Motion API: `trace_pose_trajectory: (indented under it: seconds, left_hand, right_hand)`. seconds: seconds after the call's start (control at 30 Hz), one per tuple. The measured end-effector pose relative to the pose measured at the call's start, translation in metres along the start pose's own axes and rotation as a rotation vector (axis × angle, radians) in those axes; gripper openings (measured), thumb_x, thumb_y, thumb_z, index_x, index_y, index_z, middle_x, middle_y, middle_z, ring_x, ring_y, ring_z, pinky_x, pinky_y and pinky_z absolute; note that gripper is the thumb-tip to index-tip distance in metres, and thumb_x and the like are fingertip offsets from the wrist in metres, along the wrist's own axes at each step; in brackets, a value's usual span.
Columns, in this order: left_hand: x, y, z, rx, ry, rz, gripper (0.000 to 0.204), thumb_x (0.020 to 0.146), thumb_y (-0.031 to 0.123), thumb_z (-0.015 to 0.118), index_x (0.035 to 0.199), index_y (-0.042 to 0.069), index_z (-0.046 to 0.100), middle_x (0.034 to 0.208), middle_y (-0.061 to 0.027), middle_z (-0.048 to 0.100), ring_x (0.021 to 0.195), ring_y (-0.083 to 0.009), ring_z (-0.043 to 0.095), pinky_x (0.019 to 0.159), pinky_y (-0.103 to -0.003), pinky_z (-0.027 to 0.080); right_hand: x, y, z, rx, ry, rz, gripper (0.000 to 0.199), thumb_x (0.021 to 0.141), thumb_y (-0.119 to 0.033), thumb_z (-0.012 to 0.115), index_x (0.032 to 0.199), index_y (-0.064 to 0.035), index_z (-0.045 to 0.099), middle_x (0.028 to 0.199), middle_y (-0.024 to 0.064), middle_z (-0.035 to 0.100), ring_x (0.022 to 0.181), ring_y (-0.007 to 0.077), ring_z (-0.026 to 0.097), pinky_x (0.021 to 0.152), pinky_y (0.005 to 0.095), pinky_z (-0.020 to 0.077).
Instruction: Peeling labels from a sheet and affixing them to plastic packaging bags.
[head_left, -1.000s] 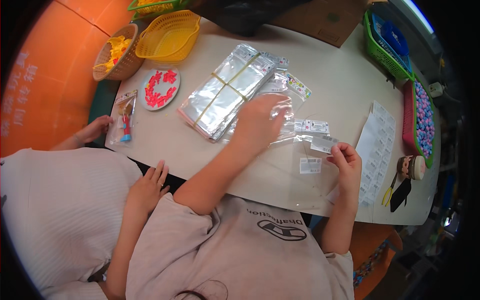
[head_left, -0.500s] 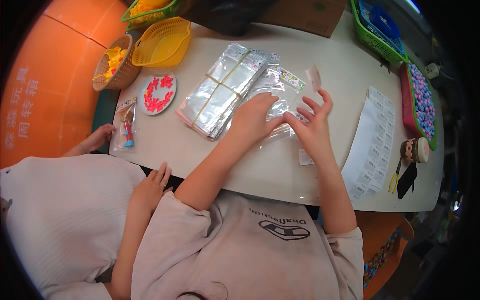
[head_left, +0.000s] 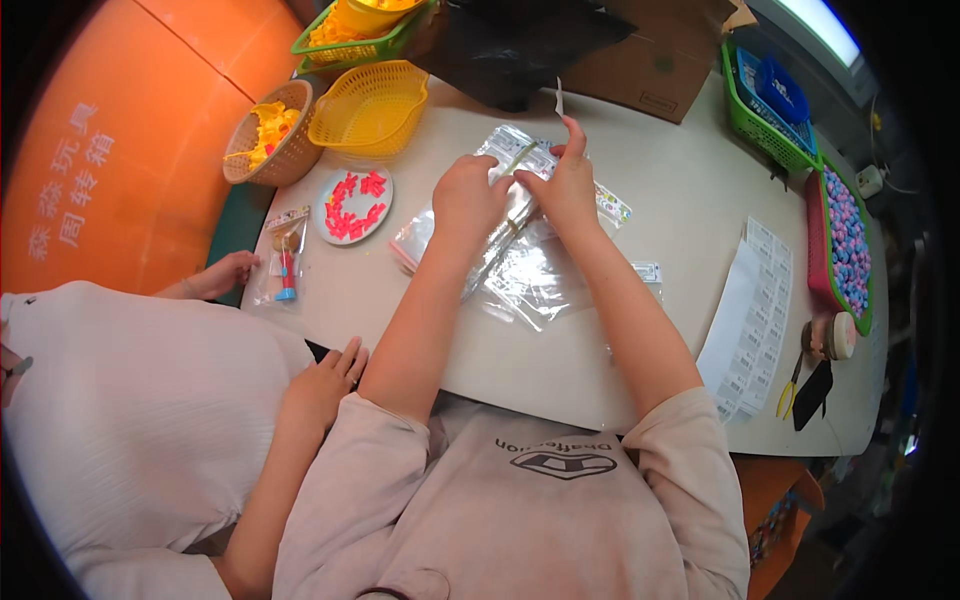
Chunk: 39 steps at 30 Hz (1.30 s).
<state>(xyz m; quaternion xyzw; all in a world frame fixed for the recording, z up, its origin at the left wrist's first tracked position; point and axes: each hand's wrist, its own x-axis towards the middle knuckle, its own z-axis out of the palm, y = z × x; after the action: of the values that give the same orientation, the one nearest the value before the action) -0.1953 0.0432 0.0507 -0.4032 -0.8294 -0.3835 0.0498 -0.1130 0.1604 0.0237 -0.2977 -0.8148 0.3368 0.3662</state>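
White table, both hands on the clear bags
Left hand presses down on the bundle of clear bags mid-table; right hand pinches a small clear strip upright above it

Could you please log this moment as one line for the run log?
left hand: on clear bag stack | right hand: pinching small strip | table

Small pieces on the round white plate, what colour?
Red-pink pieces, on the white plate; head view.

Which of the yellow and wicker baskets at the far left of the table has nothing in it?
The yellow plastic mesh basket; the wicker basket beside it holds yellow pieces.
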Motion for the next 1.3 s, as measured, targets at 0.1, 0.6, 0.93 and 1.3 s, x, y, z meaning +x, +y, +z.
trace_pose_trajectory:
  seconds: [0.1,0.6,0.93,1.3]
  left_hand:
    - [0.019,-0.006,-0.002,0.088,-0.128,0.031,0.028,0.075,0.018,0.075,0.099,0.004,0.071,0.097,-0.016,0.064,0.093,-0.0351,0.063,0.081,-0.04,0.051]
    - [0.072,-0.001,0.013,0.314,-0.38,0.083,0.027,0.068,0.015,0.071,0.091,0.001,0.073,0.105,-0.0211,0.062,0.094,-0.0353,0.065,0.085,-0.041,0.053]
    - [0.071,-0.027,0.013,0.075,-0.311,0.01,0.02,0.068,0.023,0.07,0.073,0.003,0.068,0.091,-0.0162,0.063,0.084,-0.0328,0.063,0.075,-0.04,0.052]
    - [0.061,-0.032,0.034,-0.113,-0.267,-0.042,0.021,0.066,0.021,0.068,0.071,0.001,0.065,0.079,-0.0202,0.066,0.076,-0.0376,0.063,0.071,-0.043,0.051]
  right_hand:
    - [-0.003,-0.002,-0.001,0.036,-0.021,0.09,0.093,0.07,-0.011,0.084,0.143,-0.0164,0.026,0.108,0.0175,0.062,0.096,0.0333,0.062,0.084,0.0412,0.0497]
    - [0.004,-0.02,-0.007,-0.012,-0.061,0.205,0.074,0.076,0.0,0.071,0.138,-0.0144,0.034,0.084,0.0112,0.065,0.078,0.031,0.065,0.073,0.0398,0.0512]
    - [0.003,-0.019,-0.016,-0.086,-0.132,0.147,0.067,0.077,0.0,0.066,0.135,-0.0109,0.036,0.084,0.013,0.066,0.079,0.0345,0.067,0.074,0.0424,0.0512]
    - [-0.001,-0.008,-0.024,-0.073,-0.131,0.097,0.064,0.076,0.001,0.065,0.133,-0.0083,0.037,0.083,0.0202,0.065,0.082,0.0422,0.065,0.075,0.0464,0.0512]
